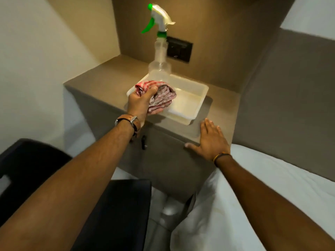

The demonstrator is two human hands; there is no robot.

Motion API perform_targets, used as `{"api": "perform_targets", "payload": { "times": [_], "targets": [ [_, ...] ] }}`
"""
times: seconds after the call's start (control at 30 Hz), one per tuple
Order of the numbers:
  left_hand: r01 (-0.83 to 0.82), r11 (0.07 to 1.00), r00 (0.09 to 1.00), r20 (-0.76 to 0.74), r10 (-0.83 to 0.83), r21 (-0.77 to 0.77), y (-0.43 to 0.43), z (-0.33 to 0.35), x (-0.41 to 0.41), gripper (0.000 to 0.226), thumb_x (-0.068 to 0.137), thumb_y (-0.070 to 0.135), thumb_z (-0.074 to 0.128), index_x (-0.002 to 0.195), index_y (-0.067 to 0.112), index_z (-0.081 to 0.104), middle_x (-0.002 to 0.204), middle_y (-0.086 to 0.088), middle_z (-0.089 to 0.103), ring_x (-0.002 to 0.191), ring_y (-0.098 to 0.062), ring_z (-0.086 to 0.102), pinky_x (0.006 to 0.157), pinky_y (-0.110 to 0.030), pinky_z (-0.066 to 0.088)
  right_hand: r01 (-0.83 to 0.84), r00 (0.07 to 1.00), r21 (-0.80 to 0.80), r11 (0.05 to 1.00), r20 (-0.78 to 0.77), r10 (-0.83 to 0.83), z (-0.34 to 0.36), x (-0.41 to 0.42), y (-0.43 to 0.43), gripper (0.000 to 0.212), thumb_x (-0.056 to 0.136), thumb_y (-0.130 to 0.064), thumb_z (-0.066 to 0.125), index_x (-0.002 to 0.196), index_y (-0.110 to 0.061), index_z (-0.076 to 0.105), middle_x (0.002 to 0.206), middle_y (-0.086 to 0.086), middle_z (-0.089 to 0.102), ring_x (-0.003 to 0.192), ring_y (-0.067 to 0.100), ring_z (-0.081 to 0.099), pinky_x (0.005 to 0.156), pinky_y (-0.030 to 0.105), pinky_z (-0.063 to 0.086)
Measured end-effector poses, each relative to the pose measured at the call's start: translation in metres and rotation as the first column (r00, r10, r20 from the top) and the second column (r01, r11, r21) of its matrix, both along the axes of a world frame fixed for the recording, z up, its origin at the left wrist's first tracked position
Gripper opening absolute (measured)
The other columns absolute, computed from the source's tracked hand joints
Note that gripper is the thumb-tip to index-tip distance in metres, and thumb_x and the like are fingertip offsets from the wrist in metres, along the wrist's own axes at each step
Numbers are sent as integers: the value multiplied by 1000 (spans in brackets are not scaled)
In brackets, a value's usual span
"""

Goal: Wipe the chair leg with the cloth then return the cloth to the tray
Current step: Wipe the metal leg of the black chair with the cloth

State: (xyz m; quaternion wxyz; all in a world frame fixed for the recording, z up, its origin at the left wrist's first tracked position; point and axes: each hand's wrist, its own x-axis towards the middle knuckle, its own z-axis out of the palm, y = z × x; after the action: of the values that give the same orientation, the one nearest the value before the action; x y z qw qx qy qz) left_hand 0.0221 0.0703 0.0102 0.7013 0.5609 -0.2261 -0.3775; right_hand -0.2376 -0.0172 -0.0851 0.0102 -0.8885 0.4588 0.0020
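Note:
My left hand (140, 103) grips a crumpled red-and-white checked cloth (163, 95) and holds it over the near left part of a translucent plastic tray (197, 98) on the bedside cabinet. My right hand (210, 140) rests flat, fingers spread, on the cabinet's front edge to the right of the tray, holding nothing. A dark chair (116, 211) fills the lower left below my left forearm; its legs are out of sight.
A clear spray bottle (159, 51) with a green-and-white trigger stands in the tray's far left corner. A dark wall socket (179, 49) sits behind it. The cabinet (168, 160) has a small door handle. A white bed (272, 187) lies at the right.

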Motion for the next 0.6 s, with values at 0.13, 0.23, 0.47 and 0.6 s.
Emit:
{"api": "perform_targets", "payload": {
  "times": [0.13,0.23,0.47,0.6],
  "targets": [
    [-60,998,997,46,60,-8,96,-35,9,10,89,23,80,99,23,79,89,-3,85,83,-29,84,57,-37,67,1,1000,-36,999,-2,-1,2,-2,11,113,90,-83,41,162,-1,15,172,21,14,160,36,15,129,50,12],
    [-190,981,976,115,183,51,188,-74,16,11,90,19,78,100,23,80,84,3,85,82,-28,84,53,-33,65,-50,995,-148,988,83,63,-14,4,49,88,99,-57,52,157,5,28,166,29,28,155,43,26,126,58,20],
    [-458,854,889,128,440,247,418,-227,-13,31,96,7,71,127,3,73,124,-16,79,121,-31,74,105,-52,59,-417,903,139,898,173,392,-126,43,210,77,103,-39,54,160,2,23,172,21,18,160,38,15,129,52,14],
    [-469,806,864,-2,504,361,533,-318,-66,50,85,47,83,127,20,77,129,-3,79,125,-25,74,108,-44,57,-557,812,410,723,84,578,-217,65,302,82,104,-52,47,164,-6,14,175,13,10,162,29,8,131,45,9]
  ]
}}
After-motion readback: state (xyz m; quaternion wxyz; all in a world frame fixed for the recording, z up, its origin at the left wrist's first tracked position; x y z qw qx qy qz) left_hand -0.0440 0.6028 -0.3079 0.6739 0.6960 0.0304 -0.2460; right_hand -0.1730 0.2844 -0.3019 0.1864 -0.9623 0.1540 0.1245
